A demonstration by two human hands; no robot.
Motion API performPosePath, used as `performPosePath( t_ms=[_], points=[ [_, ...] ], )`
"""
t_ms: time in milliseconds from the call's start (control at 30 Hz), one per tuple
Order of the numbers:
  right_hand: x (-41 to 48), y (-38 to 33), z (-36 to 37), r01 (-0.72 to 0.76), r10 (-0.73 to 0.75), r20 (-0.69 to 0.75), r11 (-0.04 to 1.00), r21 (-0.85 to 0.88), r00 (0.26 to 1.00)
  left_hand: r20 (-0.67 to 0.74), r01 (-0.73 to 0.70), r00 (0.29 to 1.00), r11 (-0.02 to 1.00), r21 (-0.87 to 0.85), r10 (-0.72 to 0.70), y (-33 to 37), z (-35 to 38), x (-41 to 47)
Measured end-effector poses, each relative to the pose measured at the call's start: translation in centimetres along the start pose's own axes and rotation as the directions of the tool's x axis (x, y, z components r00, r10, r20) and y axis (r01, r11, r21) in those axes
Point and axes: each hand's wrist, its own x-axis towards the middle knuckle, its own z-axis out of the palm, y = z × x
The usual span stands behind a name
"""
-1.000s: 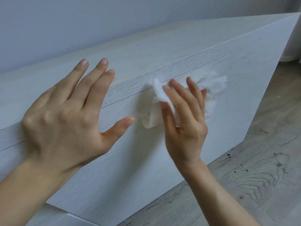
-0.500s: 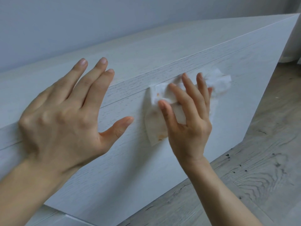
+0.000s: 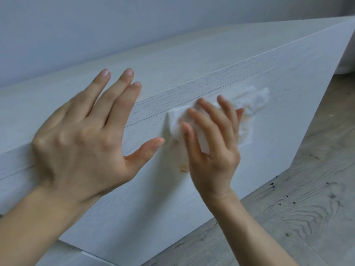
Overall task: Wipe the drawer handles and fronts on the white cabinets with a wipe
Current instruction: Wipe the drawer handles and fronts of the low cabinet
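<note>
— Where's the wipe?
— Under my right hand [image 3: 213, 150], fingers spread, pressed flat to the drawer front [image 3: 288, 121]. The wipe [image 3: 256, 97] has slid slightly leftward, blurred mid-rub.
— Your left hand?
— Left hand [image 3: 80, 143] unmoved, fingers spread, bracing the cabinet [image 3: 172, 54]. Wiping likely continues here.

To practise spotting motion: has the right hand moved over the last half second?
Yes. The right hand has slid slightly left along the cabinet front, away from its right end.
</note>
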Motion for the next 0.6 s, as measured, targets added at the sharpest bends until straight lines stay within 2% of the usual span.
performPosePath(
  t_ms=[67, 200, 300, 433, 600],
  points=[
    [0.3, 1.1, -0.8, 0.039, -0.039, 0.026, 0.999, 0.004, 0.999, -0.001, 0.001, 1.0, 1.0, -0.001, -0.001, 0.1, 0.0, 0.0],
    [0.9, 2.2, -1.5, 0.023, -0.025, -0.05, 0.999, -0.038, 0.998, -0.001, 0.005, 1.0, 1.0, 0.0, -0.005, 0.1, 0.1, 0.0],
    [0.4, 1.2, -0.7, 0.058, -0.059, -0.02, 0.997, -0.051, 0.998, 0.002, 0.008, 1.0, 1.0, -0.021, -0.008, 0.1, 0.1, 0.0],
    [2.1, 3.2, -2.1, 0.139, -0.139, 0.011, 0.987, -0.077, 0.99, 0.01, 0.008, 1.0, 1.0, -0.016, -0.008, 0.0, -0.1, -0.1],
    [0.3, 1.3, -0.5, 0.08, -0.081, -0.018, 0.995, -0.064, 0.997, 0.01, 0.005, 1.0, 1.0, 0.005, -0.005, 0.1, 0.0, 0.0]
  ],
)
